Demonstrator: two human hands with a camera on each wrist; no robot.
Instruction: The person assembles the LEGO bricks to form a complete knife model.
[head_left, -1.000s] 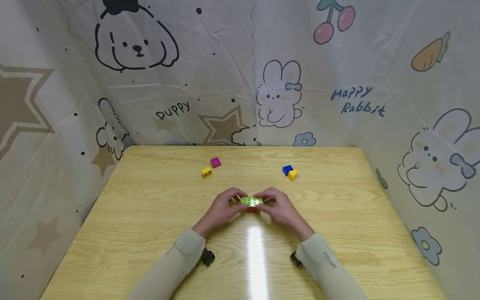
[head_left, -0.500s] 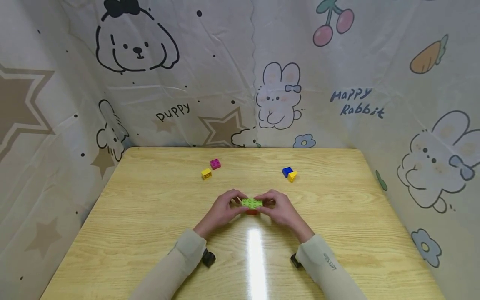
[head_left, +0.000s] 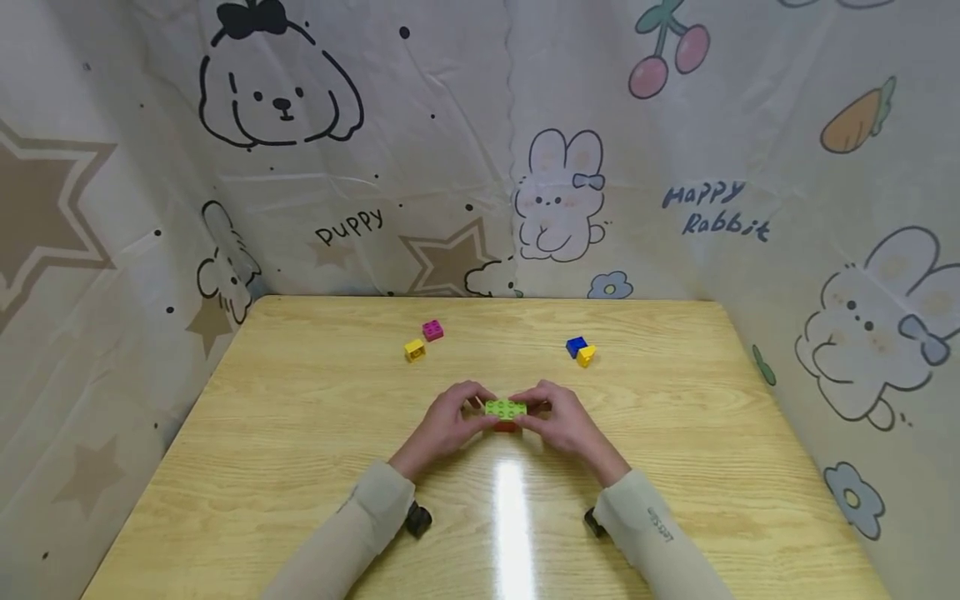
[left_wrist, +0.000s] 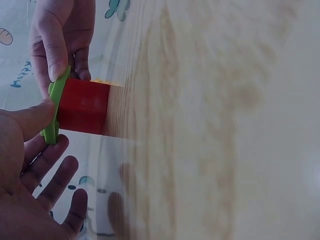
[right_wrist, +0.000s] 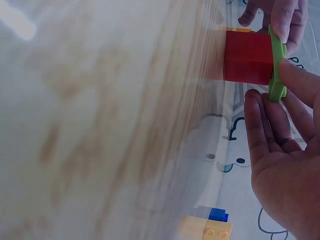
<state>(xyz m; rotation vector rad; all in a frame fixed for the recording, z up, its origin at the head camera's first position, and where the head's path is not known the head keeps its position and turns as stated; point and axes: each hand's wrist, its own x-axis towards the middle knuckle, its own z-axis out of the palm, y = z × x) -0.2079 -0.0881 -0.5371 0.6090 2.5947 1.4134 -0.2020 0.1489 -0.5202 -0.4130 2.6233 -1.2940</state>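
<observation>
Pinching the green brick [head_left: 506, 408] atop the red block [left_wrist: 84, 106], both hands [head_left: 450, 421] [head_left: 558, 419] stay put, the brick's earlier glare gone.

From the person's head, one view looks forward and down over the tabletop [head_left: 300, 433]; two close wrist views share the green brick [right_wrist: 277, 54] from opposite sides.

Small closed-in booth, maybe in a home, hard to tell past the sheeting: wood-grain surface [head_left: 300, 433], pale wrinkled sheeting [head_left: 457, 92] behind and at both sides, printed with cartoon rabbits [head_left: 558, 221], stars [head_left: 37, 208], cherries [head_left: 648, 78].
</observation>
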